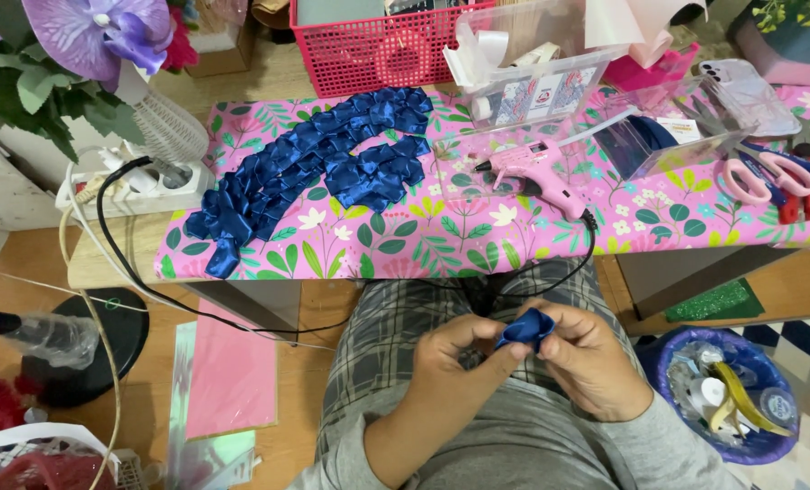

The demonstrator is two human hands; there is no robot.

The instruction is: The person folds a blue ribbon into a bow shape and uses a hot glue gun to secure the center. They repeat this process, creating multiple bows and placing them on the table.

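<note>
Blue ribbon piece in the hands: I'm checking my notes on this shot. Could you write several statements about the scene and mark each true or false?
1. Both the left hand and right hand pinch the blue ribbon piece. True.
2. The pink glue gun lies on the floor. False: it lies on the floral table.
3. A pile of folded blue ribbon petals sits on the table. True.
4. The pink-handled scissors are in the right hand. False: they lie on the table.
</note>
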